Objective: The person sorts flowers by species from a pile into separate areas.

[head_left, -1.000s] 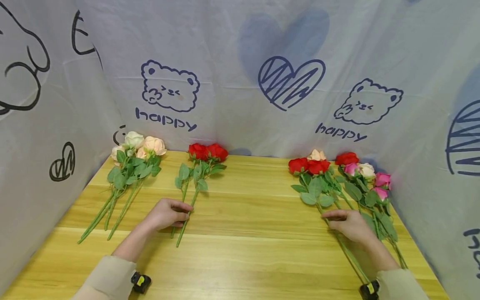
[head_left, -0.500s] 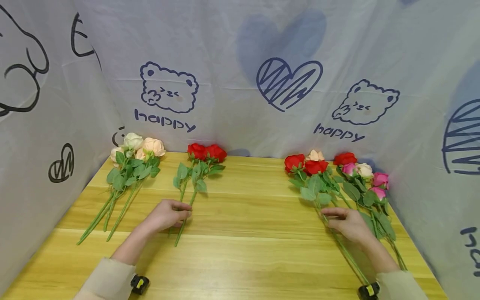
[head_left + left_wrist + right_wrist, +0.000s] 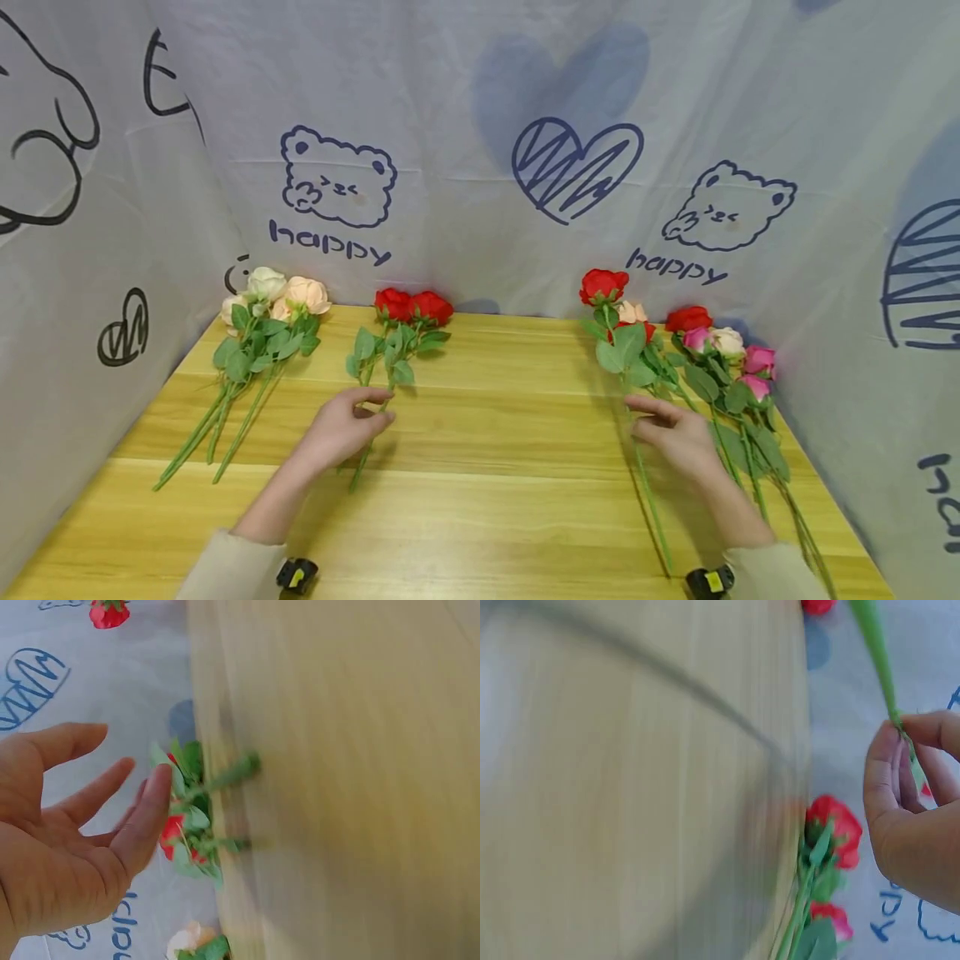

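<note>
The right hand (image 3: 678, 437) pinches a red rose (image 3: 624, 354) by its stem (image 3: 647, 487), thumb against fingertips, just below the leaves (image 3: 626, 346). The bloom (image 3: 603, 285) is ahead of the hand, and the bare stem trails back toward the wearer. In the right wrist view the stem stands apart from the table (image 3: 480, 508).

The left hand (image 3: 345, 427) holds nothing: its fingers are spread and relaxed. Two red roses (image 3: 393, 305) lie just ahead of it, their stems running back beside its fingers; whether a fingertip brushes one, I cannot tell.

The held rose looks artificial, so it is probably light, with a stiff, perhaps slightly springy stem and soft petals that would crush or crease under a squeeze. The smooth, thin stem may roll in so light a pinch, letting the bloom swing. A hold just under the leaves seems sound, being near the heavier end; the leaves themselves would likely bend or tug loose. Close beyond the right hand and to its right, mixed roses (image 3: 697, 340) lie overlapping, and their leaves could snag the held one. Pale roses (image 3: 266, 285) lie ahead and left of the left hand.
</note>
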Motion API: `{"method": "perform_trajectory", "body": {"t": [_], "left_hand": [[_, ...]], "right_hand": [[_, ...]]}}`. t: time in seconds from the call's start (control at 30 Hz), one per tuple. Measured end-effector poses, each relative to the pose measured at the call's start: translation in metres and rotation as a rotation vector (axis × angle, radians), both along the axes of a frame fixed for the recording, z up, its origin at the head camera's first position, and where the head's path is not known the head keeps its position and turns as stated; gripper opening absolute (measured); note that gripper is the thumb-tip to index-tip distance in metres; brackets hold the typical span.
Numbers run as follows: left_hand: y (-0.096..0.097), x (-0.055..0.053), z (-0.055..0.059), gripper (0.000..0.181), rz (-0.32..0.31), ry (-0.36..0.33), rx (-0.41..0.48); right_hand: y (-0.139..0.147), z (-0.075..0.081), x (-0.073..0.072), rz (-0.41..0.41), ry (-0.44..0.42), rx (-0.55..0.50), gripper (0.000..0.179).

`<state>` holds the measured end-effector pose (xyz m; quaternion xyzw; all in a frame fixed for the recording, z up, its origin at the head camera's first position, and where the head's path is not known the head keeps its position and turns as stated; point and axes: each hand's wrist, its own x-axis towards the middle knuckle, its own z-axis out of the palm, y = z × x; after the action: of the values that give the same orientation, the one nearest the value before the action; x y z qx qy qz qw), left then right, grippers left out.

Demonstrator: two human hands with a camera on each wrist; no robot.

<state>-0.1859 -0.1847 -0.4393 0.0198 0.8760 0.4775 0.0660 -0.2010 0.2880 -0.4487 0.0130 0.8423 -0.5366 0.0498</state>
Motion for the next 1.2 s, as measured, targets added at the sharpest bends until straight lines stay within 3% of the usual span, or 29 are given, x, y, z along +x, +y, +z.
{"method": "perform_trajectory", "body": {"t": [0.13,0.33,0.53,0.7,0.93,1.2], "left_hand": [[0.018,-0.003,0.006,0.04,0.025,0.083,0.083],[0.055,-0.01,0.009,0.037,-0.008,0.156,0.225],[0.097,-0.011,0.009,0.034,-0.087,0.175,0.335],[0.124,-0.012,0.007,0.032,-0.148,0.144,0.367],[0.138,-0.014,0.002,0.026,-0.21,0.131,0.337],[0.137,-0.014,-0.003,0.023,-0.143,0.11,0.318]], "right_hand": [[-0.02,0.002,-0.002,-0.058,0.034,-0.149,0.05],[-0.056,0.003,-0.008,-0.156,0.079,-0.375,0.051],[-0.092,0.002,-0.016,-0.227,0.082,-0.533,0.051],[-0.12,0.002,-0.022,-0.217,0.099,-0.591,0.048],[-0.151,0.001,-0.03,-0.173,0.12,-0.657,0.045],[-0.17,-0.003,-0.034,-0.162,0.123,-0.687,0.045]]}}
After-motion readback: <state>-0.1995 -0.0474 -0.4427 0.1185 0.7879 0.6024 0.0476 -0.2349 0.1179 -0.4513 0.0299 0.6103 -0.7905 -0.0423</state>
